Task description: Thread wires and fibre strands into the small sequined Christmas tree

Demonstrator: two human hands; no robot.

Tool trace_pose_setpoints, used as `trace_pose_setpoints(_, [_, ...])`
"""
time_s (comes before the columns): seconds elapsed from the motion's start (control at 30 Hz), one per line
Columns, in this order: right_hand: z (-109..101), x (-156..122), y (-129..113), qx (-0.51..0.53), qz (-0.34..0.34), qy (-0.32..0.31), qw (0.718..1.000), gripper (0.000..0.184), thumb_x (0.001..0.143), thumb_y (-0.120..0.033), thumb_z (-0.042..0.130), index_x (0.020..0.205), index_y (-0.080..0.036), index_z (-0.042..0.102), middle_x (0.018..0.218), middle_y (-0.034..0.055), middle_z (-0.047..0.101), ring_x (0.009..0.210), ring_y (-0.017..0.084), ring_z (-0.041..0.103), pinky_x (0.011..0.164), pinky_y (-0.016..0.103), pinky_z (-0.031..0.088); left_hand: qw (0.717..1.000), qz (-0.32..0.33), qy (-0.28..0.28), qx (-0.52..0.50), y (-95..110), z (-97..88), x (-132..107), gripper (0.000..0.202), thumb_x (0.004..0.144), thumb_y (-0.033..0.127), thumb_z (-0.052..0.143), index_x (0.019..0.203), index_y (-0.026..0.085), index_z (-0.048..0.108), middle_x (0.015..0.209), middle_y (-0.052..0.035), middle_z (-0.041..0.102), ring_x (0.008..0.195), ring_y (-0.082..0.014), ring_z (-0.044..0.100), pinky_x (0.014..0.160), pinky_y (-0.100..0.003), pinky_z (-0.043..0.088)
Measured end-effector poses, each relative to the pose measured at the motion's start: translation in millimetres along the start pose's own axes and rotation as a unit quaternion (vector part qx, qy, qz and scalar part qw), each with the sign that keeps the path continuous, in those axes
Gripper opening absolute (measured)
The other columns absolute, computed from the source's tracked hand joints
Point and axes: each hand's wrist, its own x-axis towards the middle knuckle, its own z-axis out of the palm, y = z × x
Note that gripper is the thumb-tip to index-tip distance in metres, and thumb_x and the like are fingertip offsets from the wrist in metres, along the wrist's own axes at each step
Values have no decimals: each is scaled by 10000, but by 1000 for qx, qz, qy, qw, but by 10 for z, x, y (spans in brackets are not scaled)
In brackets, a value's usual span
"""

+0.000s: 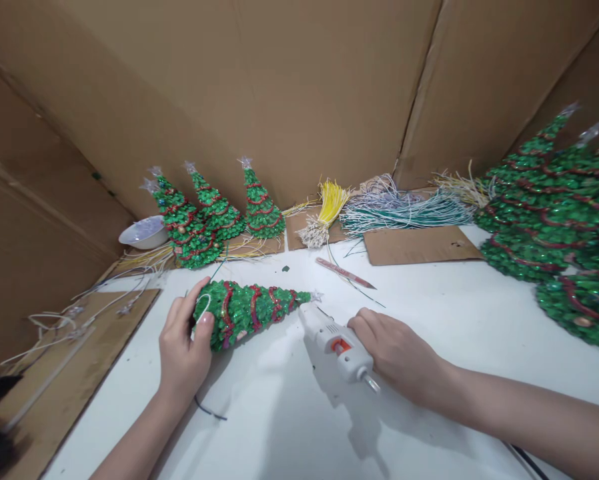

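Note:
My left hand is closed round the wide base of a small green glitter Christmas tree with red garland loops. The tree lies on its side with its clear star tip pointing right. My right hand grips a white hot glue gun with an orange switch. The gun's nozzle rests right beside the tree's star tip. Both hands hover just above the white table.
Three finished small trees stand at the back left beside a white bowl. Bundles of yellow, white and green wires lie along the cardboard wall. A pile of trees fills the right. A red pen lies mid-table.

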Motion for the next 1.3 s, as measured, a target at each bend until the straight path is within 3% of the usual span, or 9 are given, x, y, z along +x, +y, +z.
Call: trace_pose_setpoints(1.3, [10,-27,23,1,7,17,1000,254,844,-41,261,780,-165,473,658,37,463,576,156,434,525,260,345,1000,2,-6,2,-13,-4,-5,452,845,390,362,1232,186,475,818,-35,499,767,-194,493,596,-281,359])
